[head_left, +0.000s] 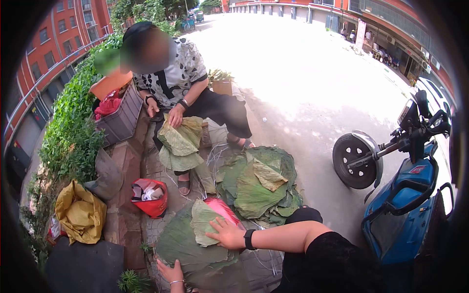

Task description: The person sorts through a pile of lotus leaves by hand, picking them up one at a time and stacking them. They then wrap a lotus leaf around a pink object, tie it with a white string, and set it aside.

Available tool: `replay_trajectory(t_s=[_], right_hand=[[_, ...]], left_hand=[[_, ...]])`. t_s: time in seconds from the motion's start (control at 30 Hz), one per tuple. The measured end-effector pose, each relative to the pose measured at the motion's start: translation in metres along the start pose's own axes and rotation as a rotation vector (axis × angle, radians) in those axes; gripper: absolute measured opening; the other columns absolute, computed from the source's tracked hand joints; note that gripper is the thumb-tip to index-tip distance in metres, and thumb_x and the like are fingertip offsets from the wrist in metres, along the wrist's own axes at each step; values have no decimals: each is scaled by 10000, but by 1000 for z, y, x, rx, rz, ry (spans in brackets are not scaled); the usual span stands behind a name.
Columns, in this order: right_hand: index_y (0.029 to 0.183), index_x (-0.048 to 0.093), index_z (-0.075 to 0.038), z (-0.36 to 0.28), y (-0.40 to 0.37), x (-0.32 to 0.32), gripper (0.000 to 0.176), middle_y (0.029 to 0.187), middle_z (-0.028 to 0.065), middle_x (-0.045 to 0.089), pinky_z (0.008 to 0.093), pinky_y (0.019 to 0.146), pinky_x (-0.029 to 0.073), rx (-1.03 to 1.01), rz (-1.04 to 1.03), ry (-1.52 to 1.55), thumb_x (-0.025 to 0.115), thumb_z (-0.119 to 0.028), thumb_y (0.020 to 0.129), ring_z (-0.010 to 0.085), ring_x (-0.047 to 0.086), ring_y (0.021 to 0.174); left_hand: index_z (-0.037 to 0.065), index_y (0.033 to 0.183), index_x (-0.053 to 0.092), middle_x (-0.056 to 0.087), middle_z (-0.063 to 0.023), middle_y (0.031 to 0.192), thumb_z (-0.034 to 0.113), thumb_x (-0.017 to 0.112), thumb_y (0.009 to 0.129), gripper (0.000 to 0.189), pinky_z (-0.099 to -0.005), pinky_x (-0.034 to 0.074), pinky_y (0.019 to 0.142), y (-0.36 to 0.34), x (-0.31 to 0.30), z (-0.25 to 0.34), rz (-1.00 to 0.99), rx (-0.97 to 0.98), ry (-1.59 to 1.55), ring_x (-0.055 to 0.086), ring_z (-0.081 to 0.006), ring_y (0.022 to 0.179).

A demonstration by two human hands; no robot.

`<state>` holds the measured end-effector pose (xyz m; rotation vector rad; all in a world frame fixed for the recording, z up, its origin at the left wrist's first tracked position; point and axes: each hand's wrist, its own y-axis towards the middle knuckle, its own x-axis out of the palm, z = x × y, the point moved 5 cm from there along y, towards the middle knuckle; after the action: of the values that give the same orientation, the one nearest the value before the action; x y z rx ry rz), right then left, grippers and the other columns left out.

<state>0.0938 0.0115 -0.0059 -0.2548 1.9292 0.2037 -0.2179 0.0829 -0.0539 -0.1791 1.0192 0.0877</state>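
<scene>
Green and broad, the leaf [183,246] lies spread on the paving [303,146] at its near edge, right in front of us. It is dull, veined and a little crumpled, with a ragged rim. Beyond it, toward the middle of the paving, we see a pile [259,183] of the same leaves, well apart from our hands. On the leaf sits a folded leaf [202,222], paler, its ribbed underside up. Our right hand [227,234] lies open and flat across both, fingers spread, the fingertips on the folded leaf's right edge and the big leaf under the palm. Our left hand [171,271] rests open on the leaf's near rim, fingers flat, gripping nothing. A pink bag [222,207] shows just beyond our right hand, touching the folded leaf. Our right wrist carries a black watch [249,239].
</scene>
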Motion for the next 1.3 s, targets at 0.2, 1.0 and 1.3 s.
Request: replay_trajectory(t_s=[0.2, 1.0, 1.3], right_hand=[[1397, 444, -171, 3, -2, 1, 644, 1445, 272, 328, 592, 1030, 313, -29, 62, -10, 680, -287, 809, 505, 312, 1311], [1380, 456, -184, -4, 5, -9, 648, 1439, 241, 355, 542, 1081, 300, 4, -6, -63, 696, -247, 782, 466, 303, 1345], [1385, 443, -125, -10, 6, -7, 673, 1474, 180, 348, 543, 1097, 279, -24, -22, -142, 704, -205, 770, 394, 282, 1385]], left_hand=[[15, 1453, 255, 486, -212, 1364, 433, 733, 790, 918, -541, 284, 1077, -23, 18, -6, -428, -529, -938, 379, -379, 1328], [23, 1142, 495, 619, -109, 1078, 15, 656, 827, 353, -404, 502, 889, -40, -25, 37, -41, -252, -1389, 611, -248, 988], [-25, 1439, 270, 498, -192, 1300, 34, 663, 778, 771, -386, 382, 1016, -26, -51, 49, 486, 38, -373, 535, -289, 1119]])
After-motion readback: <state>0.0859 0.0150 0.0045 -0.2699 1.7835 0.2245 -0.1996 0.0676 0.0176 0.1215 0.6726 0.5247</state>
